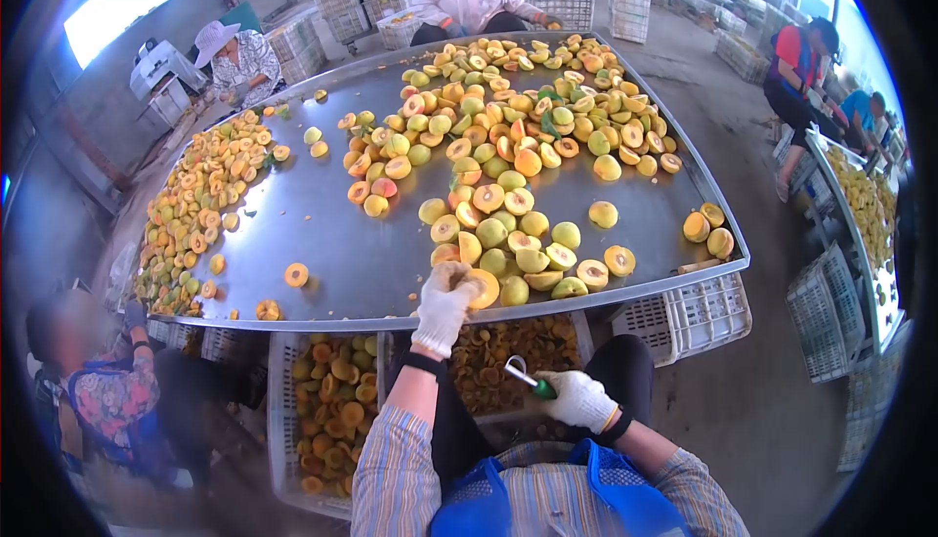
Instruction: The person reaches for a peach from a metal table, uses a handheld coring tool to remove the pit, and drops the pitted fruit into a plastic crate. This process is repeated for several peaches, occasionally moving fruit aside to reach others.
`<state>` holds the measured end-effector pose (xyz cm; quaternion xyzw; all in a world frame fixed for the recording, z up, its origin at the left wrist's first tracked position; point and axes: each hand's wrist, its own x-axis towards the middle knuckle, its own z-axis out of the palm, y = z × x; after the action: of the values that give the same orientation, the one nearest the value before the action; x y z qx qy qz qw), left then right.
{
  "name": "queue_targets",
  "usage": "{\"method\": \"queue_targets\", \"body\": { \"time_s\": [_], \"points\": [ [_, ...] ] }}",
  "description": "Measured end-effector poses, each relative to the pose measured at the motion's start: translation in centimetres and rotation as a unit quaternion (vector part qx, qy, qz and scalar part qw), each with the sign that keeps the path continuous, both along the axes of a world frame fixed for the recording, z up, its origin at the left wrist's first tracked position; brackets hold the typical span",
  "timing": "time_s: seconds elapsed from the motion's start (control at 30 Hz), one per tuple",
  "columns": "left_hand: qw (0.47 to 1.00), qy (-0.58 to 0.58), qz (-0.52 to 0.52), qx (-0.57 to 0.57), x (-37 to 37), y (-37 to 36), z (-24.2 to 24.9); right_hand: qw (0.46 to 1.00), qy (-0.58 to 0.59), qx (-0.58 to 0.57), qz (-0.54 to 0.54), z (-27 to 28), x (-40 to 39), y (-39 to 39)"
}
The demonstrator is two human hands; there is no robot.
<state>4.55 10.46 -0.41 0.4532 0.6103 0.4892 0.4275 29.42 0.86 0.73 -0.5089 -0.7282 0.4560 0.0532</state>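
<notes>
My left hand (447,310), in a white knit glove, is at the near edge of the metal table (352,278). Its fingers are closed on a yellow peach half (483,289), cut face up. Several whole and halved peaches (518,234) lie heaped right beside it. Lower and to the right, over my lap, my right hand (578,401), also gloved, grips the green handle of a pitting tool (520,373) with a curved metal loop at its tip. The loop holds nothing I can see.
Below the table edge stand a crate of peach halves (337,410) and a crate of pits and scraps (508,356). A white crate (708,317) sits under the right corner. Co-workers sit at the left, the far side and another table at right. More peaches (200,195) line the left edge.
</notes>
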Motion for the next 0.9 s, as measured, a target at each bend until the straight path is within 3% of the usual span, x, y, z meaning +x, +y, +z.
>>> {"method": "queue_targets", "body": {
  "time_s": [0.03,0.07,0.1,0.17,0.2,0.27,0.3,0.33,0.37,0.4,0.43,0.5,0.53,0.57,0.63,0.77,0.83,0.87,0.9],
  "points": [
    [0.973,-0.229,0.028,-0.022,0.0,-1.2,1.0,0.999,0.037,0.021,-0.034,0.5,0.0,0.1],
    [0.909,-0.414,0.024,0.033,0.4,-2.5,1.6,0.994,0.084,0.033,-0.066,0.8,0.0,0.3],
    [0.837,-0.545,0.019,0.055,1.3,-3.9,2.8,0.988,0.089,-0.065,-0.107,2.1,-0.4,0.6],
    [0.767,-0.638,-0.010,0.067,2.5,-6.0,4.2,0.960,0.217,-0.110,-0.142,1.9,-0.8,0.8],
    [0.766,-0.639,-0.012,0.067,2.9,-6.9,4.7,0.944,0.285,-0.095,-0.137,1.7,-1.0,1.1],
    [0.875,-0.479,-0.031,0.059,4.0,-8.8,5.1,0.908,0.361,-0.123,-0.171,4.5,-1.5,0.9],
    [0.873,-0.484,-0.036,0.052,4.5,-9.5,5.3,0.895,0.392,-0.116,-0.179,4.9,-1.5,0.9],
    [0.961,-0.243,-0.066,0.115,4.9,-10.0,5.4,0.890,0.403,-0.116,-0.182,5.2,-1.6,1.1],
    [0.981,0.015,-0.092,0.172,5.2,-10.4,5.4,0.884,0.414,-0.117,-0.184,5.4,-1.6,1.1],
    [0.960,0.091,-0.124,0.234,5.3,-10.3,4.9,0.885,0.403,-0.117,-0.200,5.8,-1.9,0.8],
    [0.960,0.087,-0.131,0.234,5.7,-10.7,4.7,0.884,0.426,-0.078,-0.175,5.6,-2.3,0.9],
    [0.922,0.259,-0.123,0.258,6.5,-11.2,4.6,0.924,0.348,-0.041,-0.151,6.6,-2.6,0.5],
    [0.927,0.233,-0.125,0.264,6.6,-11.2,3.8,0.948,0.283,0.047,-0.136,5.8,-2.8,0.4],
    [0.927,0.235,-0.152,0.251,6.2,-11.2,3.5,0.948,0.287,0.054,-0.129,5.7,-2.6,0.3],
    [0.953,0.105,-0.173,0.226,6.6,-12.4,4.9,0.910,0.367,-0.129,-0.145,5.4,-2.0,0.4],
    [0.974,0.016,-0.179,0.140,6.2,-12.8,2.6,0.921,0.373,-0.037,-0.109,3.1,-1.4,0.6],
    [0.980,-0.037,-0.157,0.117,6.5,-12.9,3.3,0.920,0.364,-0.062,-0.129,5.5,-1.5,0.5],
    [0.945,-0.280,-0.145,0.085,6.3,-12.8,3.3,0.919,0.349,-0.093,-0.158,6.2,-1.2,0.2],
    [0.852,-0.508,-0.122,0.044,6.2,-12.8,3.3,0.910,0.369,-0.064,-0.177,5.3,-0.5,0.4]
  ]
}}
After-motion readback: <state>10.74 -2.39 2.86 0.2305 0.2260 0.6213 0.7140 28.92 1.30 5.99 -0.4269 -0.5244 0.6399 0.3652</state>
